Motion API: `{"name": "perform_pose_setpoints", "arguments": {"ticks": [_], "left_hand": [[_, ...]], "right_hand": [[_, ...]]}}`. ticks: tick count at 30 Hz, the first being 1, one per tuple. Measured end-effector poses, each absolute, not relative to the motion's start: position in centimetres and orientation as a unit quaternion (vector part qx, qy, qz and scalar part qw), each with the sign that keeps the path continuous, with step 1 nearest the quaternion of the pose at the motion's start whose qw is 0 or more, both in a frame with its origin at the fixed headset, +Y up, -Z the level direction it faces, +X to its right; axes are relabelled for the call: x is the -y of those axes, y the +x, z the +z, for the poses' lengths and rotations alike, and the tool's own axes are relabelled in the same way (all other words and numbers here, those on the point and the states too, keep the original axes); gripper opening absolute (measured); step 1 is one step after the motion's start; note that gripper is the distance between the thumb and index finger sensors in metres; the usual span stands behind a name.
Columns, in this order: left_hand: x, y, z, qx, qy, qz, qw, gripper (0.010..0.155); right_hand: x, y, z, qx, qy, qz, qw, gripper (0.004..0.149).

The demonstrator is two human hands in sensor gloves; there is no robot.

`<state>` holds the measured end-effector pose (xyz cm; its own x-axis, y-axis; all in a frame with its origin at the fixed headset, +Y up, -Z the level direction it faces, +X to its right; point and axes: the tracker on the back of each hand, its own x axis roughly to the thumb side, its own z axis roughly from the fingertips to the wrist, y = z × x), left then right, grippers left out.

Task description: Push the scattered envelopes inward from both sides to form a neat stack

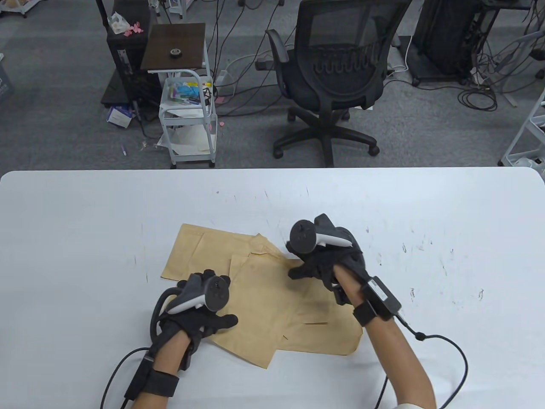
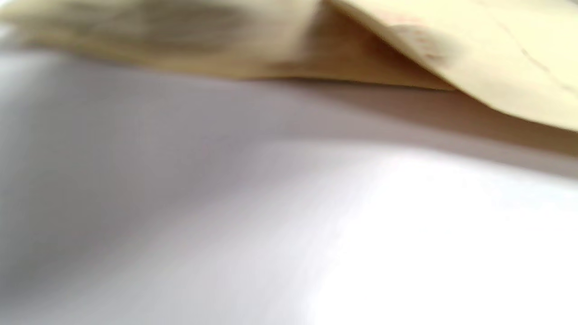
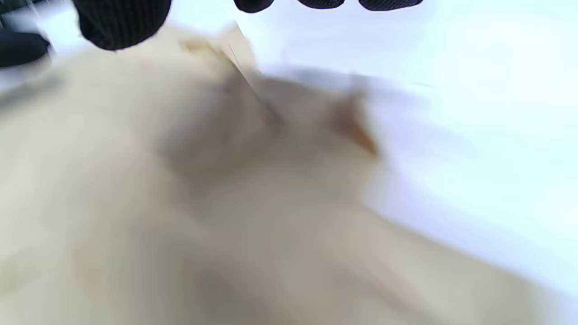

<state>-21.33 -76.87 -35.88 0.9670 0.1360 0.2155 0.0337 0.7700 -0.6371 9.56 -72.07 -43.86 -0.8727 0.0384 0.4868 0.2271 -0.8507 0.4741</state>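
Several tan envelopes point(image 1: 264, 298) lie overlapped and fanned out on the white table point(image 1: 85, 221). My left hand point(image 1: 213, 321) rests at the pile's left edge, thumb lying on an envelope. My right hand point(image 1: 311, 270) hovers over or touches the pile's upper right part, fingers curled down; contact is hard to tell. The left wrist view shows blurred envelope edges point(image 2: 474, 54) above bare table. The right wrist view shows blurred envelopes point(image 3: 203, 203) filling the frame with gloved fingertips point(image 3: 122, 22) at the top.
Glove cables point(image 1: 443, 341) trail off the table's near edge by each arm. Beyond the table's far edge stand an office chair point(image 1: 332, 72) and a small white cart point(image 1: 187, 110) on the floor.
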Motion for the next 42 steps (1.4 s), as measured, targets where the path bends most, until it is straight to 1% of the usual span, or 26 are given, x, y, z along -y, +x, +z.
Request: {"name": "perform_pose_setpoints", "arguments": {"ticks": [1,3,5,6,8,10,12,13,14,16,17,19,20,21,22,24,26,27,29,30,33,34,35,37,39,42], "left_hand": [[77.3,-22.5,-36.0,0.114,-0.341,0.047,0.932,0.095],[78.2,-23.8,-36.3,0.103,-0.295,0.039,0.949,0.087],[78.8,-24.0,-36.5,0.106,-0.266,0.009,0.958,0.081],[78.6,-23.8,-36.7,0.112,-0.245,0.021,0.963,0.08],[78.2,-22.6,-36.7,0.11,-0.202,0.051,0.972,0.071],[78.1,-21.3,-36.6,0.127,-0.199,0.053,0.97,0.068],[77.9,-20.2,-36.6,0.13,-0.194,0.02,0.972,0.068],[77.8,-20.0,-36.5,0.129,-0.2,0.009,0.971,0.069],[77.7,-19.9,-36.4,0.134,-0.208,0.007,0.969,0.072],[77.0,-20.7,-36.6,0.133,-0.221,0.016,0.966,0.076],[76.4,-21.6,-36.8,0.115,-0.214,0.029,0.97,0.079],[75.7,-23.6,-37.8,0.08,-0.17,0.068,0.98,0.08],[75.7,-24.8,-38.6,0.055,-0.164,0.1,0.98,0.081],[76.0,-25.7,-39.4,0.037,-0.176,0.127,0.975,0.082],[76.8,-26.6,-40.3,0.013,-0.211,0.163,0.964,0.084],[78.0,-27.4,-41.5,-0.006,-0.255,0.19,0.948,0.083],[79.0,-27.0,-41.9,0.007,-0.264,0.194,0.945,0.082],[78.8,-26.6,-41.7,0.01,-0.25,0.172,0.953,0.082],[78.3,-25.8,-41.2,0.034,-0.236,0.138,0.961,0.08],[78.1,-25.4,-40.9,0.045,-0.248,0.139,0.958,0.08],[77.5,-24.4,-39.3,0.056,-0.343,0.148,0.926,0.082],[77.3,-24.3,-38.6,0.047,-0.383,0.147,0.911,0.086],[77.1,-24.2,-38.1,0.041,-0.386,0.146,0.91,0.088],[76.4,-23.8,-36.7,0.048,-0.341,0.126,0.93,0.089],[75.2,-22.6,-34.8,0.109,-0.289,0.101,0.946,0.091],[74.5,-20.2,-32.6,0.2,-0.254,0.081,0.943,0.094]], "right_hand": [[72.5,10.9,-42.3,0.274,-0.24,-0.925,0.104,0.091],[73.4,12.7,-40.4,0.267,-0.236,-0.917,0.177,0.094],[75.2,14.6,-38.8,0.236,-0.235,-0.912,0.238,0.098],[76.0,15.0,-38.5,0.212,-0.238,-0.915,0.248,0.098],[76.9,15.1,-38.5,0.135,-0.249,-0.931,0.23,0.098],[76.8,14.7,-38.9,0.136,-0.255,-0.941,0.178,0.1],[76.6,13.9,-39.2,0.108,-0.229,-0.955,0.152,0.097],[76.5,13.6,-39.4,0.113,-0.24,-0.952,0.155,0.096],[76.2,13.5,-39.7,0.142,-0.251,-0.942,0.172,0.095],[75.1,13.9,-39.9,0.17,-0.25,-0.936,0.178,0.093],[74.1,14.5,-40.1,0.187,-0.242,-0.938,0.162,0.091],[72.8,15.2,-39.9,0.206,-0.229,-0.943,0.126,0.094],[72.3,15.4,-39.4,0.212,-0.24,-0.94,0.114,0.094],[72.2,15.5,-38.9,0.217,-0.251,-0.936,0.117,0.096],[72.6,15.4,-38.3,0.215,-0.26,-0.931,0.138,0.098],[73.7,15.1,-37.6,0.209,-0.267,-0.923,0.182,0.103],[75.5,14.3,-37.1,0.181,-0.29,-0.916,0.21,0.107],[76.5,13.6,-37.1,0.168,-0.314,-0.911,0.209,0.107],[77.2,12.6,-37.4,0.162,-0.32,-0.912,0.198,0.106],[77.0,12.4,-37.7,0.173,-0.31,-0.913,0.202,0.107],[76.5,12.2,-38.3,0.191,-0.305,-0.915,0.184,0.107],[75.8,12.5,-38.5,0.22,-0.306,-0.908,0.185,0.105],[75.4,12.6,-38.6,0.226,-0.301,-0.908,0.185,0.103],[73.5,13.4,-39.4,0.243,-0.276,-0.915,0.169,0.093],[71.7,13.8,-40.7,0.269,-0.234,-0.928,0.111,0.09],[71.7,12.3,-42.8,0.256,-0.235,-0.937,0.032,0.093]]}}
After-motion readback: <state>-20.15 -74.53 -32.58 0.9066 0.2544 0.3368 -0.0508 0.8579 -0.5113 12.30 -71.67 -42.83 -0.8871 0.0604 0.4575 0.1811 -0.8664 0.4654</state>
